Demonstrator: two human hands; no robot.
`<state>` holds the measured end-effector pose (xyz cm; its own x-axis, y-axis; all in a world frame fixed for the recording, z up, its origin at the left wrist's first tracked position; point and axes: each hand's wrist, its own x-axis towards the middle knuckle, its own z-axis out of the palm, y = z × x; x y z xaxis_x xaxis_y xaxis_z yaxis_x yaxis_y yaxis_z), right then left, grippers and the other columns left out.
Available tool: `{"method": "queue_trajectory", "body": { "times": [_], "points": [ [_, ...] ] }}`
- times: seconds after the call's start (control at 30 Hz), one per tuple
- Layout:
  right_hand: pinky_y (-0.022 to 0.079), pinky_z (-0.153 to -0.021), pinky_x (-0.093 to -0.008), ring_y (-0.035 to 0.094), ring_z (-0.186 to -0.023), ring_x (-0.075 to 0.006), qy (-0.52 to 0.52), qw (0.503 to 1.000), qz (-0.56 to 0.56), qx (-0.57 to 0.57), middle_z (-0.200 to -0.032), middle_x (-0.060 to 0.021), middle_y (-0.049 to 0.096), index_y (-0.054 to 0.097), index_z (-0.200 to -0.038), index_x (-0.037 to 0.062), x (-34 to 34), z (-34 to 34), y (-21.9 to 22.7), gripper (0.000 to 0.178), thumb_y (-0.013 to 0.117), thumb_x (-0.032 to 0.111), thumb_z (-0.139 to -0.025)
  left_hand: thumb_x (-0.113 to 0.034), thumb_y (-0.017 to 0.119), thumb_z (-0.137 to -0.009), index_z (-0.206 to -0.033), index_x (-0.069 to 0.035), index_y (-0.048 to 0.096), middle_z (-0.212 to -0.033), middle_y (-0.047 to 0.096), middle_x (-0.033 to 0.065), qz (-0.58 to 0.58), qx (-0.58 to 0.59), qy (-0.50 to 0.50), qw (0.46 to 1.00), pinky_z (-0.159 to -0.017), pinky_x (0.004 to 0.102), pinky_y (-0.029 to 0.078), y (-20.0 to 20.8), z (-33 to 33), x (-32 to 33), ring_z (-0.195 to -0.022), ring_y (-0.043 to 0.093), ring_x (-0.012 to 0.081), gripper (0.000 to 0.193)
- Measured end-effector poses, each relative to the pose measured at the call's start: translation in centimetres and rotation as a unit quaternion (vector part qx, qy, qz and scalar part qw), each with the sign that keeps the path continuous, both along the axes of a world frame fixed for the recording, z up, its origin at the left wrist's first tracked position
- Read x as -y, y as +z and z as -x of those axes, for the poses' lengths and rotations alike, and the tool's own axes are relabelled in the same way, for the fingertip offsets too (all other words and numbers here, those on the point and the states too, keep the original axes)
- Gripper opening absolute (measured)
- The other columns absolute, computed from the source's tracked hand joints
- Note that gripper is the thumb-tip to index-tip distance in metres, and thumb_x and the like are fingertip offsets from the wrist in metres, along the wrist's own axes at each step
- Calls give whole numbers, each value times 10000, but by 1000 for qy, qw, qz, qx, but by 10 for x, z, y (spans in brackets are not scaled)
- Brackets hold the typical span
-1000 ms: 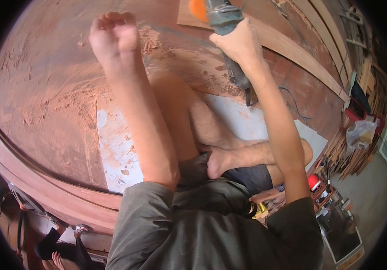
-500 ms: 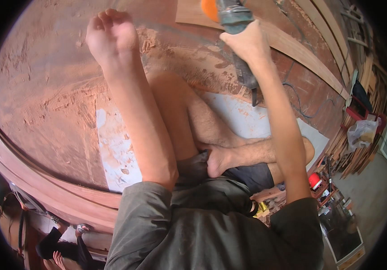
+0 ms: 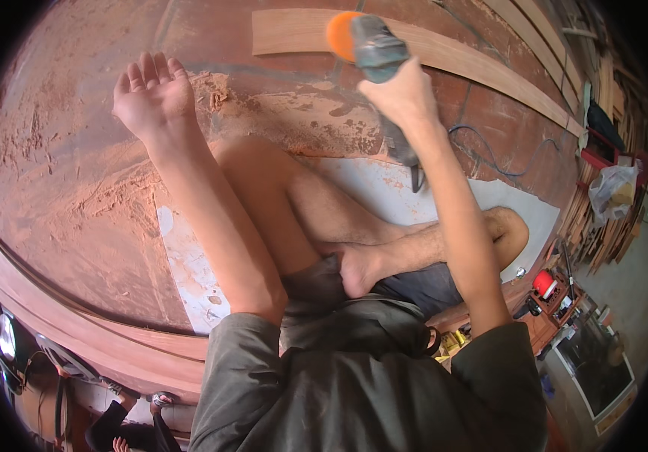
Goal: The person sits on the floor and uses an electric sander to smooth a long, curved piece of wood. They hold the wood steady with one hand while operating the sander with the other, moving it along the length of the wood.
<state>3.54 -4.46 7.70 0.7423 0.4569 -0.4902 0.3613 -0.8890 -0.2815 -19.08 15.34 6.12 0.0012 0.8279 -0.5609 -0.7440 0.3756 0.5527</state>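
Note:
My right hand (image 3: 408, 99) is closed round the body of an angle grinder (image 3: 379, 49) with a dark green head. At its far end is an orange disc (image 3: 341, 36), next to a long pale wooden plank (image 3: 459, 64); whether disc and plank touch I cannot tell. The grinder's cord end points back toward my crossed legs. My left hand (image 3: 160, 102) is raised at the left, palm up and fingers apart, holding nothing. Below it lies the dust-strewn reddish floor (image 3: 75, 173).
A white sheet (image 3: 196, 279) lies under my legs. Long boards (image 3: 113, 343) run along the left. A blue cord (image 3: 489, 162) curls right of the grinder. Wood strips and a plastic bag (image 3: 611, 194) lie at the far right. Another person's legs (image 3: 117, 422) show at lower left.
The view has shifted, showing more of the plank. My left hand sits lower and further left, its fingers more spread. The grinder is still in my right hand, slightly lower and further left.

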Motion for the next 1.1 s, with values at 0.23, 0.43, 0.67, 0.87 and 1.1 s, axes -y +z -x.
{"method": "queue_trajectory", "body": {
  "times": [0.23,0.43,0.67,0.87,1.1],
  "points": [
    [562,-927,-412,738,-1019,-335,-57,995,-21,83,-1103,-250,742,696,-1140,-36,41,-34,-3,618,832,346,-674,-244,377,-1074,-1588,-67,235,-1612,305,116,66,87,-53,993,-1254,438,235,-4,-5,1,-1535,256,259,562],
    [600,-919,-408,724,-1031,-374,-14,999,-27,-14,-1132,-304,692,420,-1342,-152,-18,25,3,827,792,267,-734,-246,375,-1079,-1589,-92,268,-1597,340,100,104,76,-48,991,-1218,431,280,-8,-17,2,-1519,297,244,544],
    [577,-929,-466,705,-1002,-458,76,990,-113,-36,-1042,-342,683,451,-1216,-147,-67,71,0,630,729,138,-727,-273,352,-1085,-1597,-92,258,-1560,365,105,108,46,-22,993,-1212,428,289,-8,-11,2,-1500,315,250,551],
    [610,-873,-432,729,-985,-407,41,996,-73,-6,-1067,-307,702,449,-1268,-153,-32,33,-8,756,810,224,-721,-280,353,-1085,-1607,-86,234,-1589,328,117,85,30,-40,995,-1211,439,287,-10,-13,3,-1512,289,258,570],
    [584,-930,-402,737,-1034,-345,-78,993,7,85,-1103,-284,728,651,-1185,-71,49,-63,-5,693,858,365,-688,-282,366,-1073,-1624,-65,189,-1661,217,167,13,-17,-141,990,-1225,447,260,-4,-17,1,-1554,210,286,618]
  ]
}}
